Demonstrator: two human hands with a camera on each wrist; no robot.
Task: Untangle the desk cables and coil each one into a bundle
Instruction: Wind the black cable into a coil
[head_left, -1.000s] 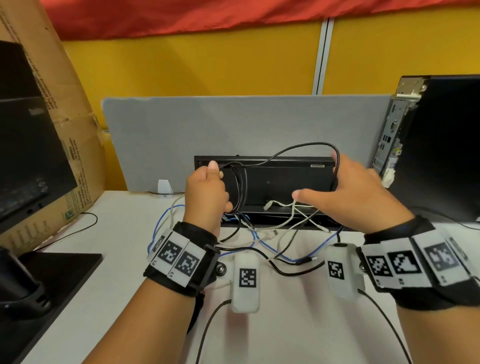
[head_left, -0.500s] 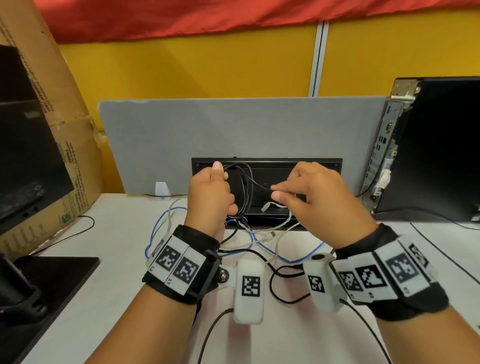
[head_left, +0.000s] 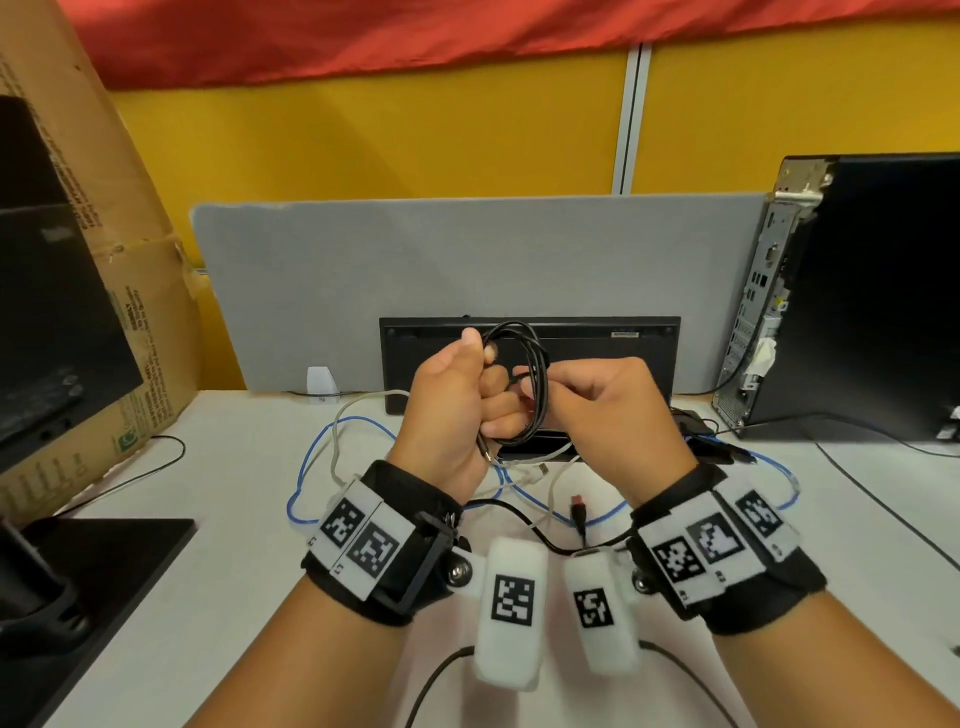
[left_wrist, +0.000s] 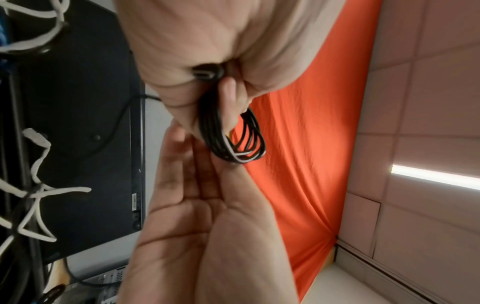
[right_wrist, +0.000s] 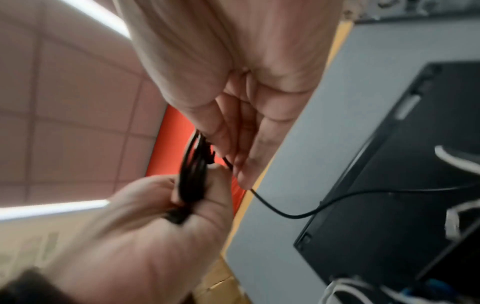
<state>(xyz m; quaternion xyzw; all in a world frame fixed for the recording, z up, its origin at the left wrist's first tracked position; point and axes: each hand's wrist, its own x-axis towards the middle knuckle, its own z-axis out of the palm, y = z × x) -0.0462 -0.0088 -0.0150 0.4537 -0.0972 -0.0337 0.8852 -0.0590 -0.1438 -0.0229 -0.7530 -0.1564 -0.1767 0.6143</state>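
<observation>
Above the desk edge (head_left: 218, 519), left grip (head_left: 457, 410) fisted round black cable coil (head_left: 530, 384), right grip (head_left: 608, 410) pinching its strand.

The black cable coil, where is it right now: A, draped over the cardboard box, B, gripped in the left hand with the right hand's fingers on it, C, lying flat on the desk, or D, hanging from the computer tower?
B: the black cable coil is raised off the desk, gripped in the left hand, while the right hand pinches a strand of it.
</observation>
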